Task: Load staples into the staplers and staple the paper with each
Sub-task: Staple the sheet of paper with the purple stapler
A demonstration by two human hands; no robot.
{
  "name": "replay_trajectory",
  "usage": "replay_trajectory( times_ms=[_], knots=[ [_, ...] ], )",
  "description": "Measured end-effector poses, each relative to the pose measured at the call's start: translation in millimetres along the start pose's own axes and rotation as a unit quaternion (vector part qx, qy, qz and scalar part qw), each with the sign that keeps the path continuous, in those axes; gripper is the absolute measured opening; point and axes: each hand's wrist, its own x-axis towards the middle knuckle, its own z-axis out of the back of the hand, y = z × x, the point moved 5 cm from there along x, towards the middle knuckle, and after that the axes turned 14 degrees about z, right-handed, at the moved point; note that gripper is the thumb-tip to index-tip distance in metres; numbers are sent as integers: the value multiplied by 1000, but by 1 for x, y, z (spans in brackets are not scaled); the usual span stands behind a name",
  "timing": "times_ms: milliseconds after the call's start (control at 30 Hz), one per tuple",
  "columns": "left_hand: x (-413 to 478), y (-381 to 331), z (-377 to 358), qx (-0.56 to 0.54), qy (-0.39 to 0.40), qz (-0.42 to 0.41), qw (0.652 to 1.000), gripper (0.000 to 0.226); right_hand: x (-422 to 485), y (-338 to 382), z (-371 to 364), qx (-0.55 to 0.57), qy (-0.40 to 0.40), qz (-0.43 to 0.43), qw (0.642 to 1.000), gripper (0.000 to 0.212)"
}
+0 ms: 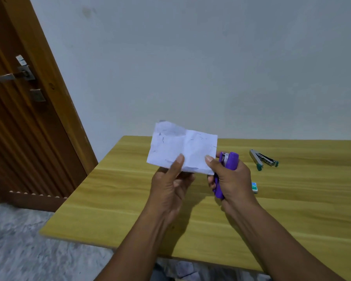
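The left hand held a creased white paper up above the wooden table, thumb pressed on the front near the lower edge, the other fingers hidden behind the sheet. Small dark marks dotted the sheet; whether they were staples could not be told. At three o'clock from that hand, close beside it, the right hand was wrapped around a purple stapler, its nose pointing up toward twelve o'clock and sitting just at the paper's lower right corner; the thumb lay on that corner. Whether the stapler's mouth was over the paper could not be told. A metal stapler with green ends lay open on the table at about two o'clock from the right hand, well apart from it. A small staple box lay on the table just beside the right hand, at three o'clock.
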Motion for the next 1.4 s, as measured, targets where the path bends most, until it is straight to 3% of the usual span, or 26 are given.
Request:
replay_trajectory(
  times_ms=[133, 267, 333, 433, 500, 700, 800, 933, 1100, 1233, 1333, 1400],
  knots=[
    [5, 20, 5, 48, -79, -24, 995, 23, -6, -1, -1, -33, 52, 0, 998, 24],
    [11, 2, 15, 68, -111, -61, 990, 11, -8, 0, 11, -44, 175, -66, 981, 61],
    [12, -9, 17, 116, -98, -82, 985, 11, -10, -2, 16, -47, 220, -102, 969, 65],
    [12, -18, 11, 187, -66, -101, 975, 24, -13, -3, 17, -38, 254, -147, 955, 61],
    [11, -23, 8, 215, -58, -111, 969, 21, -16, -4, 14, -26, 263, -167, 950, 56],
    [0, -31, -1, 304, -46, -143, 941, 24, -12, 2, 6, -41, 296, -75, 951, 50],
    [-2, -37, -1, 335, -76, -168, 924, 14, -12, 1, 7, -41, 306, -75, 948, 50],
    [-5, -41, -7, 370, -82, -207, 902, 16, -14, 0, 7, -19, 312, -92, 945, 42],
    [-4, -39, -12, 385, -60, -219, 895, 16, -12, -3, 5, -10, 299, -91, 950, 51],
    [-5, -34, -14, 411, -52, -198, 888, 9, -10, 0, 5, -28, 274, -72, 959, 36],
    [-7, -35, -13, 380, -50, -192, 903, 11, -7, 3, 5, -55, 270, -38, 960, 35],
    [-7, -35, -13, 362, -43, -177, 914, 5, -6, 5, 5, -77, 269, -16, 960, 22]
  ],
)
